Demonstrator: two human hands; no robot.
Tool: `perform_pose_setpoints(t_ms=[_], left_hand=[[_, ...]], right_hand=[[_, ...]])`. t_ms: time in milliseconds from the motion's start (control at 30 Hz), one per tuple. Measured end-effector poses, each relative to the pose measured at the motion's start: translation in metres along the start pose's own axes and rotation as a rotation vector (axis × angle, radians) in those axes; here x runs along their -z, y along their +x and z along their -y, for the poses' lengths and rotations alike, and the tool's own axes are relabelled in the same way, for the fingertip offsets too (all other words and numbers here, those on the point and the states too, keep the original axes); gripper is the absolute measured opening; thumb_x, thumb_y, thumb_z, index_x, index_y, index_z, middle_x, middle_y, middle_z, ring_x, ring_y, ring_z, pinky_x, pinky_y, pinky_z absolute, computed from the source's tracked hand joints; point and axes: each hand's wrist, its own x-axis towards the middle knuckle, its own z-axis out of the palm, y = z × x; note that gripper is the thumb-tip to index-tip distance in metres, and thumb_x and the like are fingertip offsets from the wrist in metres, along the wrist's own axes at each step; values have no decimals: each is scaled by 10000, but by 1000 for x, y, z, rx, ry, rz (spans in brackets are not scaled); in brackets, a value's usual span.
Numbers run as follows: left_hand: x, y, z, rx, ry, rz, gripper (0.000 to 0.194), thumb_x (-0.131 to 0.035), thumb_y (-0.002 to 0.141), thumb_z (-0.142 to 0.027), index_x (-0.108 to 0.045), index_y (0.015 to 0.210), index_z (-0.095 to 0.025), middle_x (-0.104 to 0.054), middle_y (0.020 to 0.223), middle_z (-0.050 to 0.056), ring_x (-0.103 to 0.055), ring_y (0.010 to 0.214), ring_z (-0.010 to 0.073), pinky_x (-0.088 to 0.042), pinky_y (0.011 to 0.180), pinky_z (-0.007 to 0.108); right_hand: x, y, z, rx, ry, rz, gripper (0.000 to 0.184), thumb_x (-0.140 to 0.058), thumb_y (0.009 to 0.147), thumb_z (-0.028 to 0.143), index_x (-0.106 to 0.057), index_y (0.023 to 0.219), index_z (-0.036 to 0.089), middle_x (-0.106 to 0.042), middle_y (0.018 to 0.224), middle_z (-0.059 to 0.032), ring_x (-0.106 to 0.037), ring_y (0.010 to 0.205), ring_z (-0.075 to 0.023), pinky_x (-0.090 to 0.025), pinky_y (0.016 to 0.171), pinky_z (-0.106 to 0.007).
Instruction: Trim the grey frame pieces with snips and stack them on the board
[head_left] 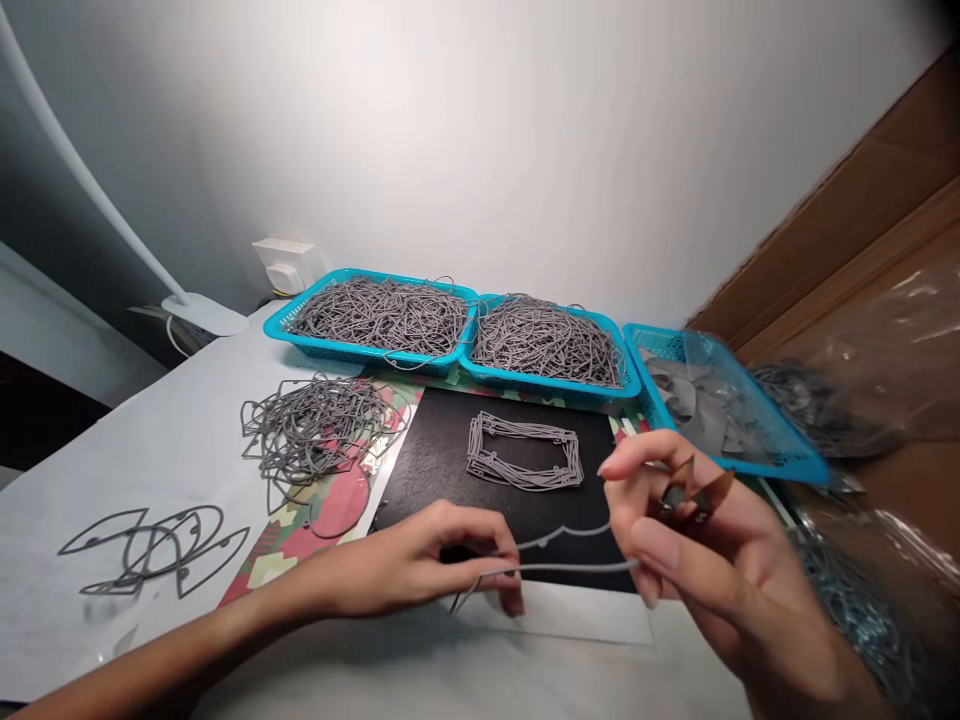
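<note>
A thin grey gasket-like loop [570,568] is stretched between my two hands above the front of the black mat [427,440]. My left hand [450,560] pinches its left end between thumb and fingers. The other end is gripped by my right hand [697,560], thumb against fingertips. Tucked in the right palm is a small metal tool with two pointed tips [694,495]; its kind I cannot make out. Beyond the hands, a neat rectangular stack of similar grey loops [525,480] lies on the mat.
Two blue baskets [360,352] [555,385] heaped with grey loops stand along the wall. A third blue basket [780,465] holds flat grey scraps. Left of the mat lie a tangled pile of loops [322,425] and several loose ones [161,545]. Cardboard [847,220] and plastic bags rise at right.
</note>
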Motion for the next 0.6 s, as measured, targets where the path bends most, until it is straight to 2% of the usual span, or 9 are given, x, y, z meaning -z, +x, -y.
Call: perform_pose_setpoints(t_ms=[67, 133, 300, 400, 467, 600], left_hand=[[9, -5, 0, 83, 13, -64, 368, -614, 1162, -545, -713, 1035, -214, -807, 904, 34, -753, 864, 187, -562, 802, 282], [17, -8, 1, 130, 75, -121, 401, -614, 1148, -591, -683, 1037, -212, -745, 843, 6, -705, 794, 170, -518, 732, 267], [26, -7, 10, 117, 291, -257, 425, -607, 1137, -600, -690, 1016, -201, -686, 775, -14, -627, 719, 158, -455, 663, 264], [27, -5, 18, 79, 386, -326, 391, -598, 1143, -558, -701, 1023, -200, -664, 787, -18, -586, 695, 149, -429, 641, 266], [27, -4, 22, 56, 429, -350, 363, -593, 1153, -527, -715, 1044, -203, -670, 833, -12, -573, 711, 148, -434, 649, 266], [27, -4, 27, -7, 525, -387, 277, -599, 1166, -455, -728, 1116, -216, -683, 974, 8, -596, 766, 149, -486, 703, 270]], right_hand=[[11, -2, -9, -14, -47, 6, 308, -838, 1003, 483, -745, 1218, 283, -630, 698, 50, -589, 589, -152, -538, 621, -282], [22, -5, -22, -62, -174, 43, 294, -829, 1010, 474, -748, 1218, 283, -663, 736, 36, -599, 620, -152, -486, 588, -264], [38, -14, -63, -121, -514, 124, 190, -731, 1069, 411, -782, 1211, 295, -753, 888, -3, -706, 757, -174, -568, 693, -274], [42, -19, -83, -74, -607, 191, 254, -704, 1016, 225, -804, 1230, 318, -815, 1064, -15, -797, 919, -199, -629, 806, -277], [44, -21, -91, -48, -622, 239, 345, -681, 979, 138, -809, 1237, 329, -826, 1108, -11, -809, 952, -198, -639, 812, -268], [41, -21, -89, 14, -648, 216, 292, -671, 1040, 161, -828, 1210, 339, -840, 1120, -5, -804, 940, -184, -636, 782, -251]])
